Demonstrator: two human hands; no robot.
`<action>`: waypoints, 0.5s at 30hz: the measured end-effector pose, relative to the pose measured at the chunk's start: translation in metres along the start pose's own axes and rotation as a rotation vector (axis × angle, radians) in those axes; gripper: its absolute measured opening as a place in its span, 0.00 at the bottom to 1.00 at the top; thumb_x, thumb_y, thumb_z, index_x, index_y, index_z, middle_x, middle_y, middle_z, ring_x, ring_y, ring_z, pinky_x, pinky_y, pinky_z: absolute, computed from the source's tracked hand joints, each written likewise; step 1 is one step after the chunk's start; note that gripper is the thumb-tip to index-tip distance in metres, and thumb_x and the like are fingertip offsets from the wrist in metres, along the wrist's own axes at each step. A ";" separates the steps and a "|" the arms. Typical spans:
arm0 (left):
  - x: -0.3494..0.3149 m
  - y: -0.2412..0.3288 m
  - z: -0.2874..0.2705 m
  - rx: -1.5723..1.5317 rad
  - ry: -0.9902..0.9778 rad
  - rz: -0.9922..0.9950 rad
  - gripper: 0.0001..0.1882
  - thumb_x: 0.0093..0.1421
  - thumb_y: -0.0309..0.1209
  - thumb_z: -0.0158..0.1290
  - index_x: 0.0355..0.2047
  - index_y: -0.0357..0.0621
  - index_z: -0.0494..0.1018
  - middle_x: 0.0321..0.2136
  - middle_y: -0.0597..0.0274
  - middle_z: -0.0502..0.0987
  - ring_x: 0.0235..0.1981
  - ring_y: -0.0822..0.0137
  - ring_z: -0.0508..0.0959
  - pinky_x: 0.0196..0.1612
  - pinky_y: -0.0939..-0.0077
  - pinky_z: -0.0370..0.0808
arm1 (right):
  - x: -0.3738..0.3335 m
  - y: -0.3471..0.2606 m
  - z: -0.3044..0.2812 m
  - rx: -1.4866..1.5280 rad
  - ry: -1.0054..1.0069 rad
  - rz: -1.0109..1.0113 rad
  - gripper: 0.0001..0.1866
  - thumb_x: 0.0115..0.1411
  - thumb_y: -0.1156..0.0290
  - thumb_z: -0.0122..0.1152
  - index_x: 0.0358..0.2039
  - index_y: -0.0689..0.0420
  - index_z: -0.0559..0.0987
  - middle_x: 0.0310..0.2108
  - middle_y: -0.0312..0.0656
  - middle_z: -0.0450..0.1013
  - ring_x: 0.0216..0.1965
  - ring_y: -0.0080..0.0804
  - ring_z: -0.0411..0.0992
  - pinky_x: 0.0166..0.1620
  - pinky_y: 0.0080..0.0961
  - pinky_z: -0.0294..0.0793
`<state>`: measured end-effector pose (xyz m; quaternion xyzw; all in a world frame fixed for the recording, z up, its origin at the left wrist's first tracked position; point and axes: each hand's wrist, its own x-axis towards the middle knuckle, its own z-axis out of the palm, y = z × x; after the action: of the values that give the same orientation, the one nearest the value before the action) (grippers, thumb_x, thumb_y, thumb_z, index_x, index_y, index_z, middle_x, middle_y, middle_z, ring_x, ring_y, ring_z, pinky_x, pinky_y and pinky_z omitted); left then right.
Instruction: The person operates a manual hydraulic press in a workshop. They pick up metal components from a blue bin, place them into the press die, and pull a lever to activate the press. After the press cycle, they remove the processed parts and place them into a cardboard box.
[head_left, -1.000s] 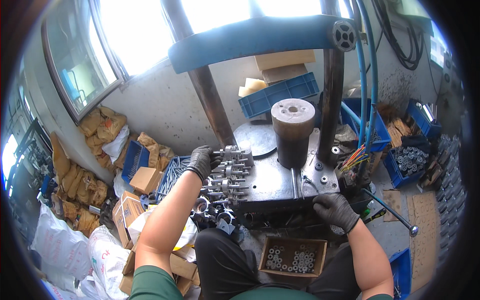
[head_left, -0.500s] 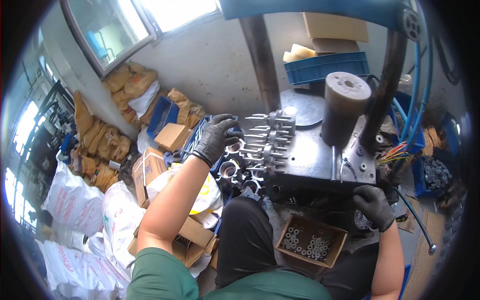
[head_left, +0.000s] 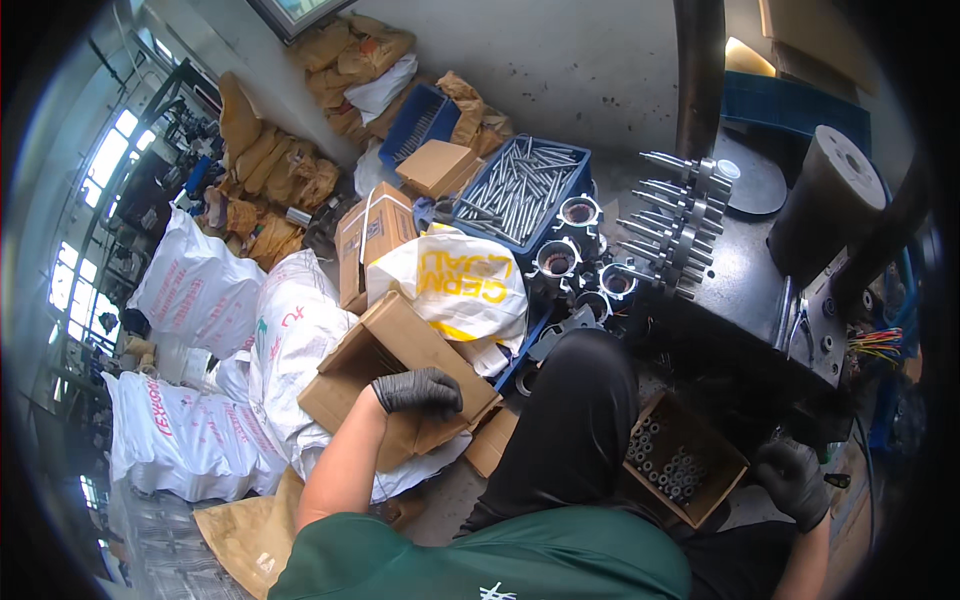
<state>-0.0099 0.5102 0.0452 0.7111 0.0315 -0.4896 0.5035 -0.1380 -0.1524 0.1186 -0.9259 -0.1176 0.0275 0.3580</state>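
My left hand [head_left: 418,392], in a dark glove, is over an open cardboard box [head_left: 405,335]. Its fingers are bent and pressed together, and whatever may be in them is hidden. On the right, my gloved right hand [head_left: 793,483] hangs low beside a brown box [head_left: 712,508] holding several small metal rings [head_left: 668,470]. Those fingers are curled too; I cannot make out anything in them. Several pointed shafts with dark toothed or lobed parts [head_left: 680,225] lie in a row on the edge of the metal machine table [head_left: 745,300].
A blue crate of metal shafts [head_left: 525,190] stands beyond a white bag with yellow print [head_left: 455,290]. Ring-shaped metal housings [head_left: 556,258] are beside the machine table. White sacks [head_left: 200,285] fill the left side. A thick cylinder [head_left: 825,205] rises from the table.
My view has swung left. My left hand has come away from beside the row of shafts, down to the open cardboard box, its fingers closing up. My right hand remains low at the right.
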 end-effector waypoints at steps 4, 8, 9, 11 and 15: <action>0.020 -0.110 -0.026 0.559 0.382 -0.020 0.24 0.73 0.49 0.52 0.54 0.43 0.81 0.49 0.47 0.84 0.48 0.49 0.83 0.54 0.58 0.80 | -0.010 0.024 0.017 -0.024 -0.099 0.034 0.10 0.55 0.77 0.68 0.38 0.61 0.85 0.30 0.52 0.80 0.34 0.55 0.80 0.37 0.44 0.79; 0.064 -0.178 -0.054 1.049 0.708 -0.112 0.33 0.72 0.54 0.48 0.68 0.45 0.73 0.70 0.44 0.70 0.70 0.41 0.69 0.72 0.53 0.65 | -0.002 0.008 0.015 -0.141 -0.138 -0.010 0.10 0.55 0.74 0.69 0.39 0.61 0.86 0.31 0.53 0.80 0.35 0.56 0.80 0.38 0.45 0.80; 0.073 -0.203 -0.065 1.059 0.769 -0.115 0.35 0.72 0.55 0.48 0.70 0.45 0.70 0.72 0.45 0.67 0.72 0.43 0.66 0.74 0.54 0.62 | 0.001 0.011 0.018 -0.147 -0.162 0.002 0.10 0.56 0.74 0.70 0.39 0.61 0.86 0.32 0.54 0.80 0.36 0.56 0.80 0.39 0.45 0.80; 0.085 -0.242 -0.079 1.082 0.892 -0.115 0.38 0.72 0.57 0.47 0.74 0.45 0.65 0.76 0.46 0.60 0.76 0.46 0.59 0.77 0.56 0.57 | 0.009 0.018 0.023 -0.128 -0.205 0.018 0.12 0.57 0.71 0.70 0.41 0.59 0.86 0.32 0.54 0.81 0.37 0.56 0.81 0.39 0.46 0.80; 0.135 -0.220 -0.049 0.727 1.047 -0.115 0.39 0.74 0.56 0.46 0.77 0.49 0.58 0.77 0.47 0.57 0.78 0.47 0.55 0.78 0.50 0.51 | -0.008 0.032 0.026 -0.279 -0.250 0.060 0.13 0.60 0.64 0.67 0.44 0.56 0.85 0.36 0.52 0.81 0.39 0.55 0.81 0.40 0.48 0.81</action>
<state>-0.0254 0.5946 -0.2028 0.9788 0.1432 -0.0831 0.1210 -0.1431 -0.1598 0.0777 -0.9590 -0.1363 0.1362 0.2077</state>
